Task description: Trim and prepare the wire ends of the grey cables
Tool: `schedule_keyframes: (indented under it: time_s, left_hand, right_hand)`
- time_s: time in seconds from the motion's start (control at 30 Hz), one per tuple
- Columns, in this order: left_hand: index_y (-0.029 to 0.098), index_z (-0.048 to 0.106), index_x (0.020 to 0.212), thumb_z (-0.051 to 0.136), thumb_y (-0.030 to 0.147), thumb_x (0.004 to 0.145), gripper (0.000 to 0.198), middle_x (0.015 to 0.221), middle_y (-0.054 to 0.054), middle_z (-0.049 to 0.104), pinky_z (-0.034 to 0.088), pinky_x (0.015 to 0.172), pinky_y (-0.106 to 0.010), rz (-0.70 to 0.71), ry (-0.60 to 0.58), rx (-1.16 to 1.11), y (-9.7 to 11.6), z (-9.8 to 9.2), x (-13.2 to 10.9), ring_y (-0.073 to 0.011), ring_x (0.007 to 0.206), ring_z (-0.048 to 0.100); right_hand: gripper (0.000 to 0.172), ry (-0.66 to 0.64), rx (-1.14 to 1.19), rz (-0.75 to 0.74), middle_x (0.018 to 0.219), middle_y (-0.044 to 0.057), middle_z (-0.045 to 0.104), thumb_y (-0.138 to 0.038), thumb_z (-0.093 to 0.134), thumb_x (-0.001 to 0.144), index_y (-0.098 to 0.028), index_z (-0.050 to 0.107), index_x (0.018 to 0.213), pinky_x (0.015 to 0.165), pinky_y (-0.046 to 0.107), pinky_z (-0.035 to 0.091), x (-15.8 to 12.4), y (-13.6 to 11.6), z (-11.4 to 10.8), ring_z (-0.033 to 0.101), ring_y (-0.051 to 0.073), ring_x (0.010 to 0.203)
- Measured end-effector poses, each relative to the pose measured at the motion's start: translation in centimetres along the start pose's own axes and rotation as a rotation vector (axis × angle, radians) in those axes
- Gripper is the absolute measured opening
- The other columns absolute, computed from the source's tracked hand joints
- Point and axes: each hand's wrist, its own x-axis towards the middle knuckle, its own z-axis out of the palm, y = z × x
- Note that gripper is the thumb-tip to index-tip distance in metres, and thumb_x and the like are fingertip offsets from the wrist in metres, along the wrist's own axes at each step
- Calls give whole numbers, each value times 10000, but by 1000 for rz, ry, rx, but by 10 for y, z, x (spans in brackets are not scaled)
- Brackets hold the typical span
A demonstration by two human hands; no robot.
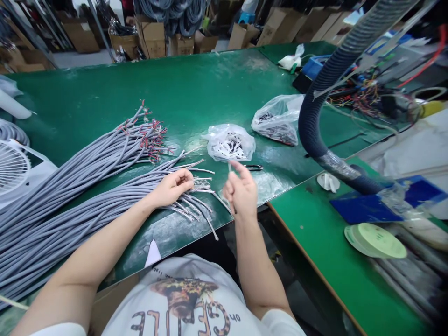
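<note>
gray cables lie in a near bundle on the green desk, running in from the left, pale trimmed ends pointing right toward the desk edge. left hand is over those ends, thumb and fingertips drawn together; can't tell whether it has a cable pinched. right hand is just right of the ends, fingers curled, index stretched out, pinching a thin pale piece upright; too small to say what it is. second cable bundle lies behind the first, red and other wires bare at its tips. open plastic bag with small black and white pieces sits beyond right hand, second plastic bag farther right. black hand tool lies just beside right hand. ribbed hose hangs at right, white fan at far left.
</note>
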Motion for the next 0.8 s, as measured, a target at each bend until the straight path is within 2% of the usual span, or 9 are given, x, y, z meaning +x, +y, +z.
schedule_keyframes:
  time_s: [0.07, 0.2, 0.3, 0.4, 0.53, 0.63, 0.73, 0.8]
  left_hand:
    - [144, 533, 806, 605, 346, 826, 215, 751, -18, 602, 399, 659, -235, 4, 2, -47, 1, 0, 1, -106, 670, 524]
    - [144, 526, 806, 671, 315, 775, 227, 741, -22, 637, 418, 663, -229, -29, 13, -196, 6, 0, 2, -102, 671, 561]
    - [144, 531, 817, 722, 277, 713, 254, 633, 5, 617, 381, 563, -199, -70, 1, -372, 11, -5, 3, -80, 562, 526]
    - [149, 532, 808, 730, 248, 667, 263, 538, 31, 565, 335, 487, -189, -90, 18, -559, 16, -14, 4, -67, 472, 463]
    - [165, 536, 793, 698, 184, 630, 231, 530, 46, 552, 372, 496, -186, -39, 181, -713, 23, -32, 7, -69, 478, 471]
    - [161, 555, 802, 676, 150, 626, 214, 572, 35, 597, 395, 499, -180, 16, 284, -690, 27, -42, 8, -63, 481, 489]
    - [146, 570, 789, 678, 143, 620, 200, 564, 20, 619, 411, 491, -190, 14, 254, -620, 29, -42, 7, -71, 465, 510]
    - [138, 572, 773, 686, 146, 606, 202, 551, 12, 625, 414, 477, -197, -9, 198, -576, 31, -37, 5, -78, 446, 518]
  right_hand:
    - [396, 31, 11, -30, 450, -125, 292, -379, 562, 839, -220, 528, 1200, 358, 197, 206, 1, -5, -4, 214, 50, 337]
    - [266, -157, -354, -93, 489, -95, 275, -360, 641, 777, -178, 654, 971, 434, 212, 239, -9, -5, -1, 255, 59, 430]
    - [166, -195, -572, -171, 520, -71, 329, -321, 601, 803, -162, 649, 793, 498, 220, 275, -12, 4, 5, 304, 71, 493]
    - [187, -227, -594, -148, 519, -66, 353, -317, 557, 826, -165, 617, 736, 503, 224, 274, -10, 12, 5, 309, 77, 495]
    - [198, -265, -551, -121, 516, -69, 333, -326, 547, 828, -168, 602, 721, 504, 226, 269, -7, 18, 3, 291, 79, 491]
    - [186, -258, -517, -123, 518, -73, 320, -321, 558, 823, -167, 604, 729, 503, 226, 268, -8, 19, 5, 284, 76, 490]
    - [170, -151, -431, -158, 521, -88, 288, -318, 586, 814, -174, 629, 896, 497, 223, 275, -7, 13, 8, 274, 76, 480]
    - [276, -86, -375, -177, 522, -98, 279, -326, 618, 799, -184, 611, 1036, 498, 219, 289, -5, 6, 11, 277, 78, 478]
